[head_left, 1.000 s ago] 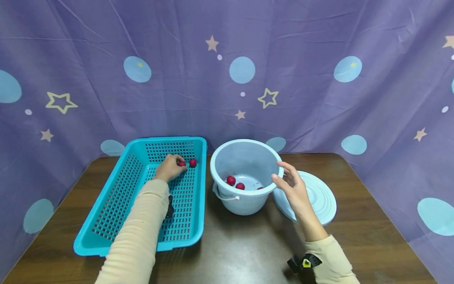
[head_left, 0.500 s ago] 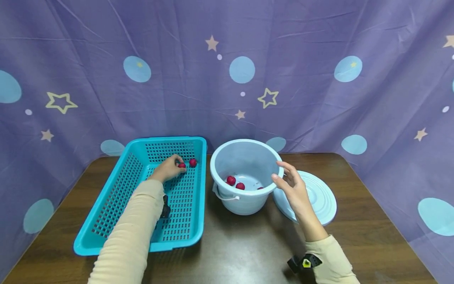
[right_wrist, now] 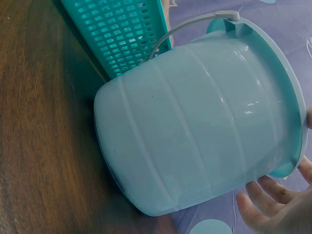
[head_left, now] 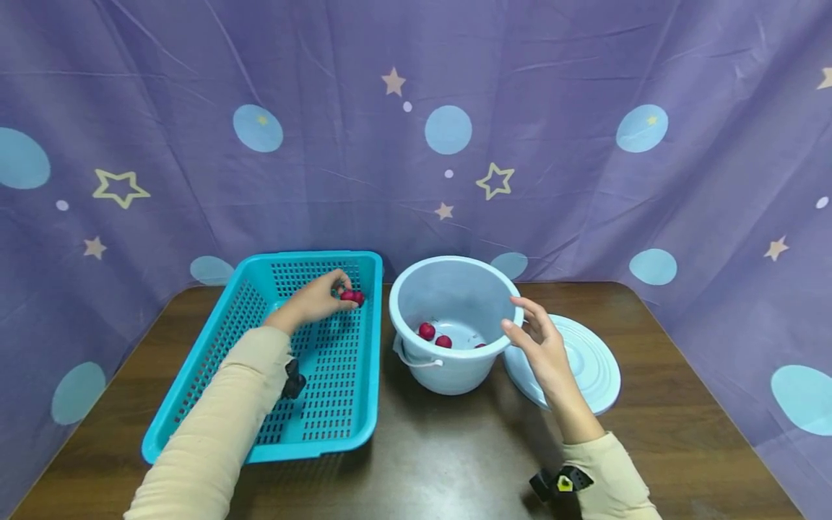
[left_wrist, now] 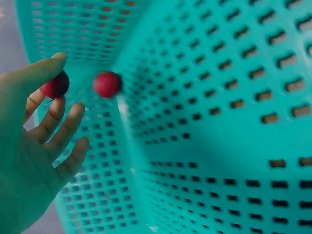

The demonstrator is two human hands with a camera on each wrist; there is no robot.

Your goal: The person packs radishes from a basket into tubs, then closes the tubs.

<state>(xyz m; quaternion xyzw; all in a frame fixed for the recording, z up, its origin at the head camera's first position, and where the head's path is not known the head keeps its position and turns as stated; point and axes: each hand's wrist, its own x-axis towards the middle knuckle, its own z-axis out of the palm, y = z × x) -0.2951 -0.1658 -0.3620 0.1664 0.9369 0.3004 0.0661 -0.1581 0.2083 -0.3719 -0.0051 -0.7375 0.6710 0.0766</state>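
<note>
My left hand pinches a small round red fruit with a thin stem between thumb and fingers, inside the turquoise basket. Close beside it in the basket's far right corner is another red fruit. My right hand holds the near right rim of a pale blue bucket; thumb and index finger lie over the rim, and the other fingers are against the outer wall below it. Several red fruits lie on the bucket's bottom, one partly hidden by the front rim.
A round pale blue lid lies on the wooden table to the right of the bucket, partly behind my right hand. The bucket's handle hangs down at its front left. A purple curtain hangs behind the table.
My left hand has moved right with the pinched fruit, toward the other fruit in the basket corner. The head view has shifted slightly; my right hand stays at the bucket rim.
</note>
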